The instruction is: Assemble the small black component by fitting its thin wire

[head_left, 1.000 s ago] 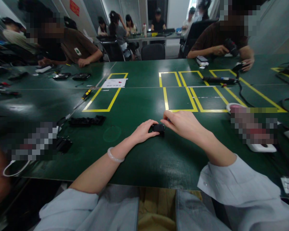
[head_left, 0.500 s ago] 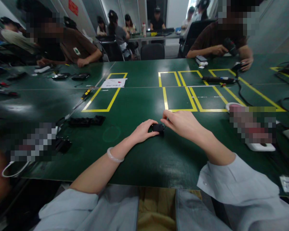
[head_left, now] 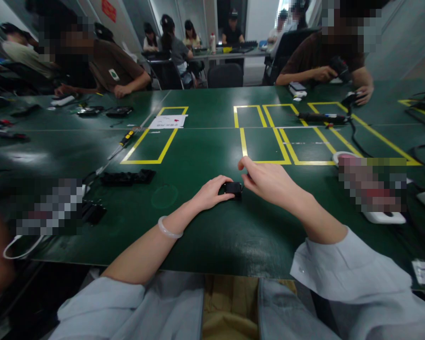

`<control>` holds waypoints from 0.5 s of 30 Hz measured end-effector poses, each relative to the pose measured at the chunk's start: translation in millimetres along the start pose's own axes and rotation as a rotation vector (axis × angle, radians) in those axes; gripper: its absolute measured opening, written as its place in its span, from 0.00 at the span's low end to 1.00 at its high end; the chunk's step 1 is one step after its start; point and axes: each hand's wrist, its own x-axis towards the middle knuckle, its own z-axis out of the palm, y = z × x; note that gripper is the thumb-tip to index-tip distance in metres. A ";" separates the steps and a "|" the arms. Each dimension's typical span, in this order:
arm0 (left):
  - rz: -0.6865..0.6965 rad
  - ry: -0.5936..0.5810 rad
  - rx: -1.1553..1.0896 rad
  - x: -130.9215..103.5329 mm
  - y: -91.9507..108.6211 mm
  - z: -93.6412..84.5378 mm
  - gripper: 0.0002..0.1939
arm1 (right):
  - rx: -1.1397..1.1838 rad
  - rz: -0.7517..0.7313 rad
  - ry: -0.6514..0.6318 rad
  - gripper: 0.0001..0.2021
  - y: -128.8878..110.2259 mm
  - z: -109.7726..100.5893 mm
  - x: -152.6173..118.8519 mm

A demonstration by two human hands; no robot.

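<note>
A small black block (head_left: 233, 189) rests on the green table (head_left: 198, 241) in front of me. My left hand (head_left: 214, 191) grips its left side, thumb at the near edge and fingers at the far edge. Just right of the block is my right hand (head_left: 260, 175), with the index finger raised and curved and a gap between it and the thumb. A short dark piece sticks out from the block's right side towards the right thumb; whether the thumb touches it I cannot tell.
Black parts (head_left: 129, 177) lie to the left, beyond a blurred device with a white cable (head_left: 12, 245). A yellow-black screwdriver (head_left: 127, 137) and a paper sheet (head_left: 168, 122) lie farther off. At right is a white-edged object (head_left: 386, 216). Other people sit across the table.
The index finger of my right hand has lifted and parted from the thumb. My left hand and the black block have stayed in place.
</note>
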 end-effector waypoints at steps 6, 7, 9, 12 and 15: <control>0.005 0.004 0.008 0.0 -0.9 0.5 0.20 | -0.014 -0.003 -0.004 0.13 -0.3 -0.6 0.5; 0.002 0.001 0.010 0.0 -0.7 0.3 0.20 | -0.027 -0.001 -0.014 0.13 0.0 -0.6 0.7; -0.006 -0.007 0.013 0.1 0.1 -0.3 0.20 | -0.035 -0.003 -0.025 0.12 0.7 -0.4 0.8; -0.007 -0.011 0.009 0.3 1.0 -1.0 0.19 | -0.004 -0.022 -0.013 0.11 1.2 -0.1 -0.1; -0.002 -0.009 0.002 0.3 0.5 -0.8 0.20 | 0.025 -0.029 0.004 0.12 0.5 -0.6 -0.8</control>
